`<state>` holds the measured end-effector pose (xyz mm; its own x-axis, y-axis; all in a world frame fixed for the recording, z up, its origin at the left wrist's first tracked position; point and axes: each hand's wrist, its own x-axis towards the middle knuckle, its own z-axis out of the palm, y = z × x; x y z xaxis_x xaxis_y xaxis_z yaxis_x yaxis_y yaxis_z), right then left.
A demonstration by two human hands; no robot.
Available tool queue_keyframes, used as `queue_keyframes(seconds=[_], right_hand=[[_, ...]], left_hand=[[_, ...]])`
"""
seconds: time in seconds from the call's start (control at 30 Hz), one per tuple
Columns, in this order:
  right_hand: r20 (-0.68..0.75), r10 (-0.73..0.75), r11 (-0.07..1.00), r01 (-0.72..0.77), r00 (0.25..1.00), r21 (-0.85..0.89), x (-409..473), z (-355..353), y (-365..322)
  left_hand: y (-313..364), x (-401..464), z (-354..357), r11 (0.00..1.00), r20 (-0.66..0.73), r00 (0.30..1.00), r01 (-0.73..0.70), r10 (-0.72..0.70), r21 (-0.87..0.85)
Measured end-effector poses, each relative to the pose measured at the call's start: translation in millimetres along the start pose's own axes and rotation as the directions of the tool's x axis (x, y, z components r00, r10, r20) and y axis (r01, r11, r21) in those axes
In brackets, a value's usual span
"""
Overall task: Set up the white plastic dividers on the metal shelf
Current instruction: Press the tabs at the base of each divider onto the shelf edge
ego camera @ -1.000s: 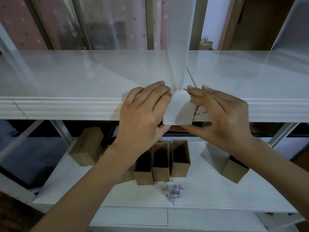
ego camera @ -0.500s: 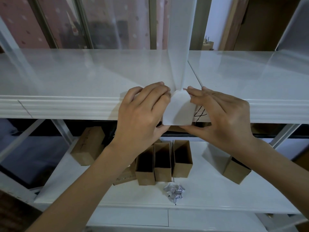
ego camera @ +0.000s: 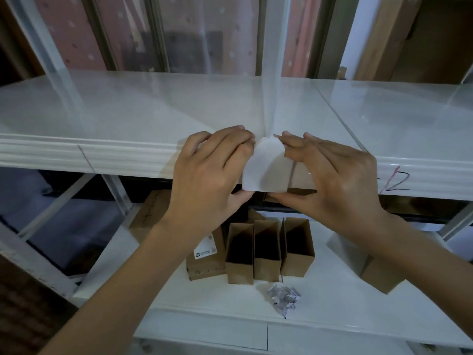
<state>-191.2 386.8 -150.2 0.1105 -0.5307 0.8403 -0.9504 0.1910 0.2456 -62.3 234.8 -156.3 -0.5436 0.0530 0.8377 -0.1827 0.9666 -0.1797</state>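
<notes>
A translucent white plastic divider (ego camera: 272,73) stands upright on the white metal shelf (ego camera: 128,116), running front to back at its middle. Its white front tab (ego camera: 267,170) hangs over the shelf's front lip. My left hand (ego camera: 210,175) grips the tab's left side, fingers on the shelf top and thumb under the lip. My right hand (ego camera: 332,175) grips the right side the same way. Another divider (ego camera: 58,73) stands at the far left, and one more (ego camera: 463,80) shows at the right edge.
On the lower shelf (ego camera: 332,298) stand three open cardboard boxes (ego camera: 268,249), a labelled box (ego camera: 204,260) beside them, one at the back left (ego camera: 151,213) and one at the right (ego camera: 381,275). A crumpled paper (ego camera: 282,298) lies near the front. "12" (ego camera: 394,183) is written on the lip.
Both hands and the tab have shifted slightly left along the shelf lip; the handwritten mark that was beside my right hand now shows further right.
</notes>
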Motion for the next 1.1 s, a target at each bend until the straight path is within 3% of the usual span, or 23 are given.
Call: queue_keyframes(seconds=[0.93, 1.1], right_hand=[[0.043, 0.02, 0.999, -0.022, 0.999, 0.034, 19.1, 17.0, -30.0], [-0.015, 0.001, 0.994, 0.001, 1.0, 0.11, 13.1, 20.3, -26.3]], left_hand=[[-35.9, -14.7, -9.0, 1.0, -0.036, 0.999, 0.003, -0.003, -0.005], [-36.8, -14.5, -9.2, 1.0, -0.026, 1.0, -0.001, 0.001, -0.005]])
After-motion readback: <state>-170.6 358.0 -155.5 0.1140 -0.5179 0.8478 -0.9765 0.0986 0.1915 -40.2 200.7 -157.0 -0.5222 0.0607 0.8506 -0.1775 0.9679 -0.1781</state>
